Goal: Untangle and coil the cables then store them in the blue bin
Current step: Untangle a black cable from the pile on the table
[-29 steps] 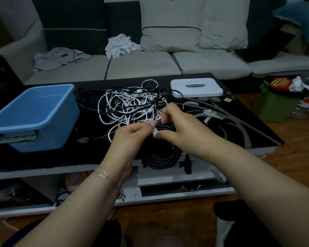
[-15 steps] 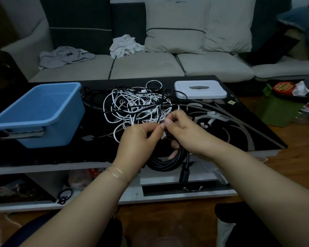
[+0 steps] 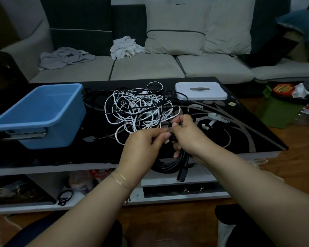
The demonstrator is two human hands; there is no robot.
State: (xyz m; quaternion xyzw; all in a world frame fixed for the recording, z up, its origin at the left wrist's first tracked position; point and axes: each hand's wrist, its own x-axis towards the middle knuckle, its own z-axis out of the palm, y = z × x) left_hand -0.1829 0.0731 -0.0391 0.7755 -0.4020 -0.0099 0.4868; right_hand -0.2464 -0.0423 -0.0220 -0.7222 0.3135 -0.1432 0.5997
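A coil of black cable (image 3: 169, 164) is held at the near edge of the counter (image 3: 248, 139), its loops hanging below the right hand (image 3: 187, 134) and its black plug (image 3: 182, 175) dangling over the edge. The lower fingers (image 3: 177, 154) of the right hand are curled round the bundle, while its thumb and forefinger pinch a small piece at the top of the coil. The left hand (image 3: 143, 145) meets it there, fingertips pinched on the same spot, where a small white tab (image 3: 167, 141) shows; whether this is a tie or a cable end cannot be told.

Compared with a second ago, both hands have dropped and drawn a little closer to the counter edge, and more of the black coil and its plug is now exposed below them. The pinch between the two hands has been kept throughout. This is judged to be the securing of the first finished coil, so the task is at an early stage.

The tangle of white cables (image 3: 137, 111), with black strands threaded through it, lies untouched in the middle of the counter. The blue bin (image 3: 43, 114) stands to the left of the tangle, well apart from the hands, and nothing is seen inside it. A white lid (image 3: 200, 90) rests behind the tangle to the right.
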